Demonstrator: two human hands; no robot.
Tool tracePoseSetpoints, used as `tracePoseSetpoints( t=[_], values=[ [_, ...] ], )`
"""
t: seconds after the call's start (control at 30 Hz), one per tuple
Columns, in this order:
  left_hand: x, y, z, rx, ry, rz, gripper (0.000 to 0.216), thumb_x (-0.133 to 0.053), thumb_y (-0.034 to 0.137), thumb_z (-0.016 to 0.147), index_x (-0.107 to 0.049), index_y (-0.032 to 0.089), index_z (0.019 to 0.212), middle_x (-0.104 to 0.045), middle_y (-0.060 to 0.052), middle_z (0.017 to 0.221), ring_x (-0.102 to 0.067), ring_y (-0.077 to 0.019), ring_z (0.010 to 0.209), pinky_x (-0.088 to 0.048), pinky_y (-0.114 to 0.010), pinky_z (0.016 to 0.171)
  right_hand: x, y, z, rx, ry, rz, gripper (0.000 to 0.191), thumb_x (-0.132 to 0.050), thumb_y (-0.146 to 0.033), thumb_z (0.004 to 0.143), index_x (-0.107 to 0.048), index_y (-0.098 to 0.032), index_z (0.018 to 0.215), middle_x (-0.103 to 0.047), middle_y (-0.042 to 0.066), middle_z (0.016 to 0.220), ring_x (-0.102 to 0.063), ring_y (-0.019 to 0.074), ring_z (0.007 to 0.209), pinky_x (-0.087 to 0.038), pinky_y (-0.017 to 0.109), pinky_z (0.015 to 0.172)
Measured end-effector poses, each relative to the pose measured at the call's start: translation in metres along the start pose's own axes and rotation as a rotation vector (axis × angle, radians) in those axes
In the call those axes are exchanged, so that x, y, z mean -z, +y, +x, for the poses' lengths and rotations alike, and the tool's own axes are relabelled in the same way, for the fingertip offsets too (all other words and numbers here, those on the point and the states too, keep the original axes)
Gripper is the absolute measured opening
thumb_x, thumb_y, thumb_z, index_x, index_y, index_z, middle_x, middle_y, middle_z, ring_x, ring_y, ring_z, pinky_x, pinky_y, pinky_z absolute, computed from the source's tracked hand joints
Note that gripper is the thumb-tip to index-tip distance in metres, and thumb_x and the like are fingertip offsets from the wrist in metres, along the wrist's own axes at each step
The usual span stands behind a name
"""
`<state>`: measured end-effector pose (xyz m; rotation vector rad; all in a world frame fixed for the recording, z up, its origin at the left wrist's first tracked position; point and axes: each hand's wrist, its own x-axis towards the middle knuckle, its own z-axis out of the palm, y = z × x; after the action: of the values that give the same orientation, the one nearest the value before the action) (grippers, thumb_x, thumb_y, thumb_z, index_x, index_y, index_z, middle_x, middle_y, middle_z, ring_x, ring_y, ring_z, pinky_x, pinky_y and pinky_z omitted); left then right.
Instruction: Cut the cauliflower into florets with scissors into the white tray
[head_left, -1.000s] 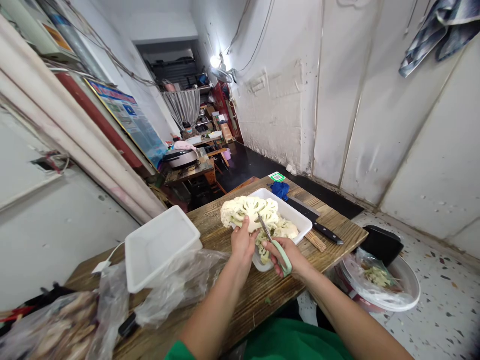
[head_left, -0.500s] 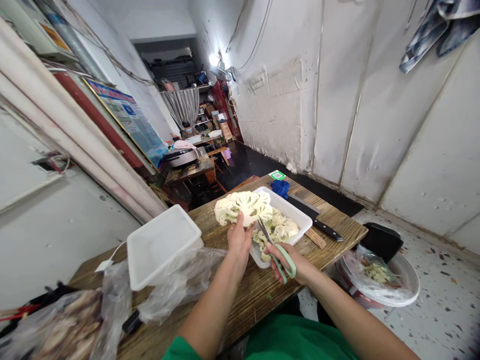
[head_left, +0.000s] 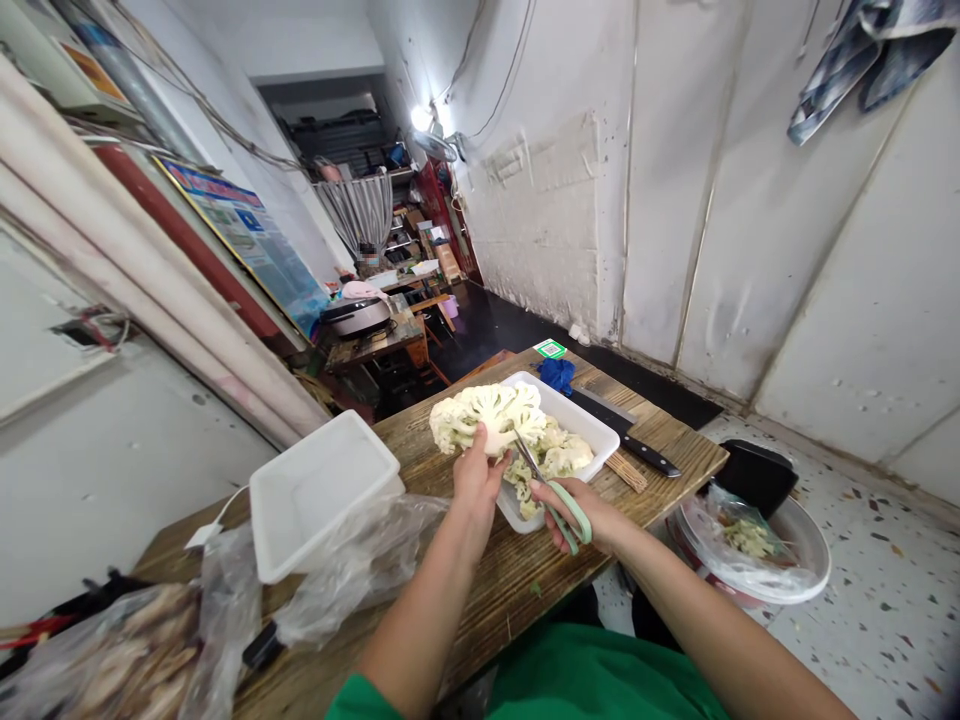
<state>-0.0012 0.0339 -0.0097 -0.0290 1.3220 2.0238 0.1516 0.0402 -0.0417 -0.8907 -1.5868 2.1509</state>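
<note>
My left hand (head_left: pixel 475 478) grips the stalk of a large white cauliflower head (head_left: pixel 484 412), held cut side up over the near end of a white rectangular tray (head_left: pixel 583 420). My right hand (head_left: pixel 576 510) is closed on scissors (head_left: pixel 551 492) with pale green handles. Their blades point up into the underside of the cauliflower. Cut florets (head_left: pixel 559 456) lie in the tray.
The tray sits on a wooden table (head_left: pixel 517 575). An empty white tub (head_left: pixel 322 490) and crumpled plastic bags (head_left: pixel 352 565) lie to the left. A black-handled cleaver (head_left: pixel 630 440) and a blue cloth (head_left: pixel 556 372) lie behind the tray. A bag-lined basin (head_left: pixel 750 560) of scraps stands on the floor at right.
The cauliflower and both hands have shifted slightly left and toward me. The scissors stay at the stalk, and the right hand has dropped a little.
</note>
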Motion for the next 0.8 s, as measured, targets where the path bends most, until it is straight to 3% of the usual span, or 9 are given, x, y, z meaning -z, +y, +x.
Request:
tracePoseSetpoints(
  t=[0.13,0.37,0.57,0.73,0.8],
  values=[
    [-0.001,-0.003,-0.004,0.011,-0.034,0.033,0.013,-0.068,0.018,0.078,-0.061,0.015,0.088,-0.066,-0.004,0.087,-0.064,-0.0139,0.070,-0.058,-0.046,0.077,0.000,-0.005,0.001,-0.051,0.011,0.035,0.044,-0.059,-0.061,0.078,-0.050,-0.019,0.086,-0.052,-0.006,0.049,-0.050,0.0118,0.035,-0.041,0.022,0.030],
    [-0.001,-0.005,-0.002,-0.074,-0.039,0.105,0.011,-0.071,0.011,0.075,-0.061,0.012,0.080,-0.066,-0.003,0.075,-0.063,-0.0098,0.061,-0.059,-0.034,0.070,0.003,-0.007,0.004,-0.086,0.011,-0.001,0.036,-0.065,-0.050,0.078,-0.050,-0.017,0.074,-0.045,-0.008,0.040,-0.043,0.0099,0.027,-0.034,0.020,0.023],
    [0.000,-0.003,-0.002,0.013,-0.094,0.132,0.015,-0.074,0.015,0.073,-0.062,0.013,0.082,-0.067,-0.003,0.074,-0.065,-0.0132,0.063,-0.060,-0.035,0.067,0.002,-0.001,0.014,-0.095,0.051,0.095,0.037,-0.063,-0.051,0.080,-0.051,-0.017,0.074,-0.042,-0.009,0.039,-0.036,0.0066,0.027,-0.030,0.018,0.024],
    [-0.001,0.018,0.005,-0.011,-0.126,0.220,0.011,-0.070,0.015,0.076,-0.061,0.013,0.082,-0.067,-0.001,0.071,-0.062,-0.0103,0.060,-0.059,-0.033,0.066,0.007,0.009,-0.008,-0.122,-0.114,0.209,0.043,-0.057,-0.060,0.080,-0.052,-0.018,0.086,-0.051,-0.006,0.049,-0.045,0.0092,0.033,-0.038,0.020,0.030],
    [-0.001,0.024,0.010,-0.043,-0.115,0.291,0.016,-0.074,0.018,0.073,-0.060,0.013,0.079,-0.065,0.000,0.067,-0.060,-0.0085,0.055,-0.058,-0.030,0.063,0.009,0.012,-0.016,-0.098,-0.118,0.200,0.047,-0.058,-0.062,0.078,-0.052,-0.017,0.090,-0.052,-0.006,0.051,-0.047,0.0096,0.035,-0.038,0.020,0.031]
  ],
)
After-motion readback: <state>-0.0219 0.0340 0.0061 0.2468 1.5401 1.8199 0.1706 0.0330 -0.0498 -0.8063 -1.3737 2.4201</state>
